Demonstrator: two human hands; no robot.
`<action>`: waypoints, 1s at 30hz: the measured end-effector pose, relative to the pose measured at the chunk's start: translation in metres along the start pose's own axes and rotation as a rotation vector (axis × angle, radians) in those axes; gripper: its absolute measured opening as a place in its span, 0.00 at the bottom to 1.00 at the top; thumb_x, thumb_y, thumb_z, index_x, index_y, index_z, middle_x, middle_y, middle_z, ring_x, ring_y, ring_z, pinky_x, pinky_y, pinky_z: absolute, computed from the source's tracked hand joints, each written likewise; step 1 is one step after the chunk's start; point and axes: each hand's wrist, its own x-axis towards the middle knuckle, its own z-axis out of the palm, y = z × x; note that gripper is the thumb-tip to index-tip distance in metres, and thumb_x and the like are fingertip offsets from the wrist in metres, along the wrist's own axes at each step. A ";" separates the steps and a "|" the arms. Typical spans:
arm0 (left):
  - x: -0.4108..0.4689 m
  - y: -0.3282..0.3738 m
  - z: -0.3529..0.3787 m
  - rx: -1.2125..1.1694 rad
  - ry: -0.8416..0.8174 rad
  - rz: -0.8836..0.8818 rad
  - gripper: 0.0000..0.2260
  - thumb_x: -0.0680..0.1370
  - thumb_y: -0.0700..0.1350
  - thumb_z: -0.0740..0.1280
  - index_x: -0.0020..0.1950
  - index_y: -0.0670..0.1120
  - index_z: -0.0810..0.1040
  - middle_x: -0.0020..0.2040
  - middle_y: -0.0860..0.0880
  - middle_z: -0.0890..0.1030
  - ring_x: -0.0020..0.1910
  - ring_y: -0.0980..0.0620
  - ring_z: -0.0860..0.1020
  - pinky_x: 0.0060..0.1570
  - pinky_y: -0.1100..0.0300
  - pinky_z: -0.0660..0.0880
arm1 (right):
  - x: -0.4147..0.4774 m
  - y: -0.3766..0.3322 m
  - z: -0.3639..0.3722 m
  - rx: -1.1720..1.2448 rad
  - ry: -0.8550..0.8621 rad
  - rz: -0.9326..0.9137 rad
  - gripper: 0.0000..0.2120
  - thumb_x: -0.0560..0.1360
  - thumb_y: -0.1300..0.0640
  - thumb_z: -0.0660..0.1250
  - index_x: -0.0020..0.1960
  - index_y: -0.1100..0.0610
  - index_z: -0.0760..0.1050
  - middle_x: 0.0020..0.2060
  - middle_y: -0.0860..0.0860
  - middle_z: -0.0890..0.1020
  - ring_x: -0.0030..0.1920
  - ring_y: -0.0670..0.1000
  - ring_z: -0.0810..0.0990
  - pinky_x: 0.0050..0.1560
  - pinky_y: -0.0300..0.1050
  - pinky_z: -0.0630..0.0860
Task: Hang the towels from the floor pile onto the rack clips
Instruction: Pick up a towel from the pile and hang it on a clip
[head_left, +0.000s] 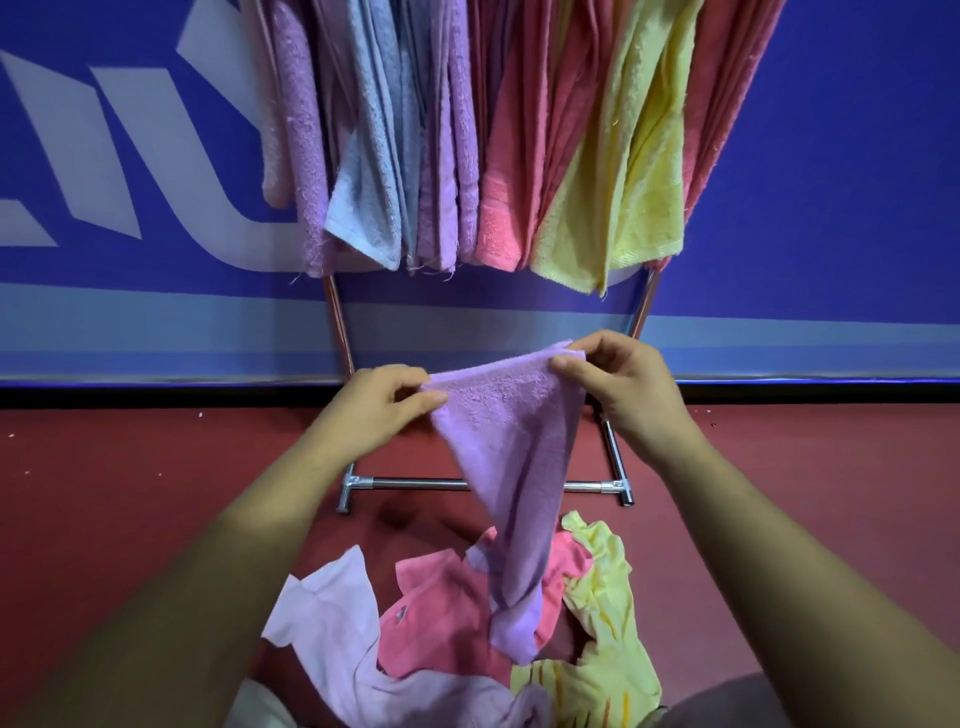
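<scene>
Lilac terry towel (506, 441) hangs at centre frame, its top edge pinched between left hand (376, 402) and right hand (623, 387). It looks light, limp and non-slip; the corners seem the best hold for clipping onto the metal rack (613, 457) above.

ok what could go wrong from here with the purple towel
The left hand and right hand pinch only the top edge of the purple towel; a slip could drop it onto the floor pile. Its tail hangs low over the pink towel and might drag it up. The hanging towels crowd the rack, so one might get knocked.
</scene>
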 end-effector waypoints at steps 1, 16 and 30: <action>-0.001 0.002 -0.001 -0.066 0.053 0.010 0.12 0.77 0.51 0.71 0.39 0.44 0.77 0.32 0.51 0.73 0.33 0.59 0.69 0.38 0.57 0.68 | -0.001 -0.002 -0.003 0.004 0.010 0.007 0.05 0.75 0.59 0.74 0.45 0.60 0.81 0.38 0.50 0.83 0.39 0.45 0.78 0.41 0.37 0.75; -0.002 0.116 -0.089 -0.467 0.376 0.044 0.03 0.77 0.34 0.69 0.48 0.41 0.79 0.31 0.52 0.74 0.28 0.65 0.71 0.34 0.74 0.71 | -0.004 -0.118 -0.018 -0.107 0.082 -0.155 0.04 0.75 0.61 0.74 0.47 0.61 0.84 0.39 0.55 0.85 0.38 0.45 0.78 0.45 0.43 0.78; 0.018 0.281 -0.229 -0.699 0.391 0.325 0.07 0.78 0.35 0.68 0.44 0.47 0.78 0.31 0.53 0.77 0.26 0.60 0.72 0.28 0.68 0.68 | 0.019 -0.305 -0.061 0.402 0.096 -0.427 0.03 0.76 0.63 0.72 0.47 0.60 0.85 0.42 0.55 0.85 0.44 0.51 0.83 0.51 0.46 0.79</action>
